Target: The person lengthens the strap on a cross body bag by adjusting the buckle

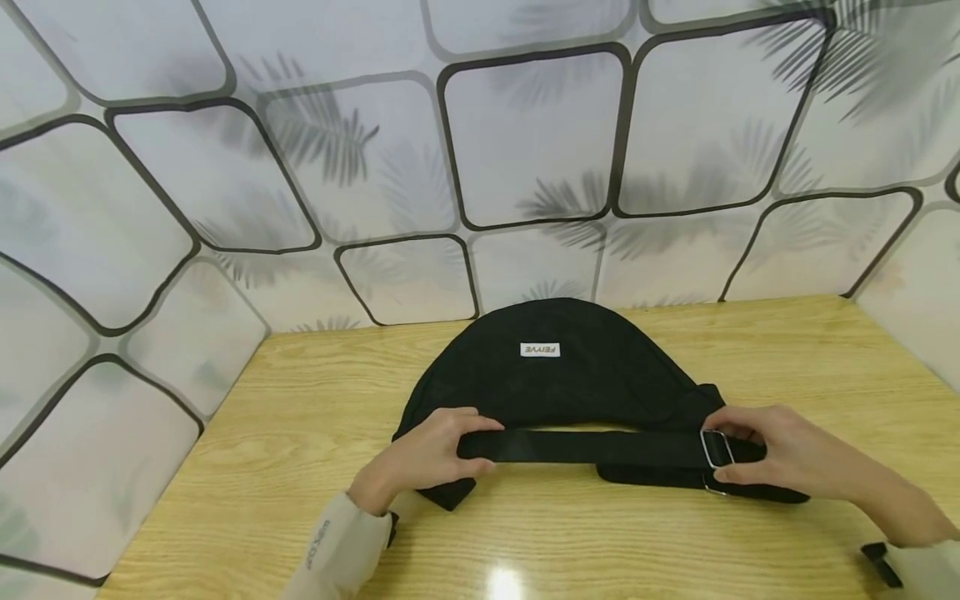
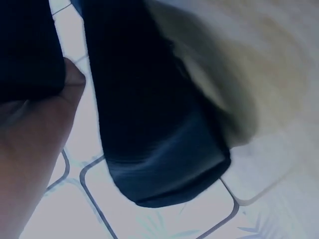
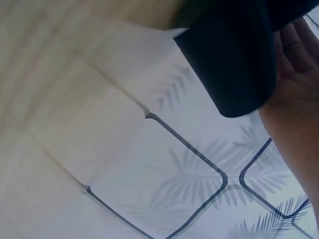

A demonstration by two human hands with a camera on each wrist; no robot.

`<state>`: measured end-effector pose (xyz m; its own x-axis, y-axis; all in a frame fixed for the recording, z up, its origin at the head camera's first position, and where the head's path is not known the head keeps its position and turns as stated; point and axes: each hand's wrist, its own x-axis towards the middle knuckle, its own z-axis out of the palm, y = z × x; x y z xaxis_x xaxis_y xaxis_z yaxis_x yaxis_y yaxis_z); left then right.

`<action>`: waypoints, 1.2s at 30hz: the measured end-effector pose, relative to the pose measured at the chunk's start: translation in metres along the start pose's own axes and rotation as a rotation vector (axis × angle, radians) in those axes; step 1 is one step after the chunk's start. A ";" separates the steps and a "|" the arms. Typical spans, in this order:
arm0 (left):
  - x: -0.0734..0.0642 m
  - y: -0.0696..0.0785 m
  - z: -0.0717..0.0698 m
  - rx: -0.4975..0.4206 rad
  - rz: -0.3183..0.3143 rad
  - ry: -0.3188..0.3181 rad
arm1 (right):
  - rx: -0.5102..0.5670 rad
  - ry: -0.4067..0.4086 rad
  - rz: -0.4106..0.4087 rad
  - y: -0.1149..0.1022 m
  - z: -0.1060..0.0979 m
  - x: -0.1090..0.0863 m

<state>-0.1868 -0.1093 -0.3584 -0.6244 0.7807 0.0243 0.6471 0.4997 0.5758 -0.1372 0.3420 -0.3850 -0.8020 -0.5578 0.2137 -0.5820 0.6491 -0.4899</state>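
Note:
A black half-moon bag [image 1: 555, 383] with a small white label [image 1: 540, 350] lies on the wooden table, its curved side away from me. Along its near side a black strap [image 1: 555, 447] is stretched between both hands. My left hand [image 1: 431, 450] pinches the strap's left end between thumb and fingers. At the right, my right hand [image 1: 787, 450] grips the strap by a metal slider buckle [image 1: 717, 449]. A second buckle partly shows below it, on a lower strap layer. In the left wrist view a black strap loop [image 2: 154, 124] hangs beside the left hand [image 2: 35, 144].
The light wooden table [image 1: 247, 492] carries the bag. A white panel wall [image 1: 532, 142] with dark rounded outlines and leaf prints stands behind it and along the left and right sides. A bright glare spot sits on the table's near edge.

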 end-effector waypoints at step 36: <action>0.079 0.079 0.040 0.305 -0.012 -0.156 | 0.074 -0.215 0.034 0.012 -0.042 -0.025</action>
<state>-0.1674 0.0069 -0.3441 -0.5735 0.8105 -0.1193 0.7560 0.5797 0.3039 -0.1294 0.3856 -0.3605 -0.7690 -0.6390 0.0152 -0.5375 0.6337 -0.5563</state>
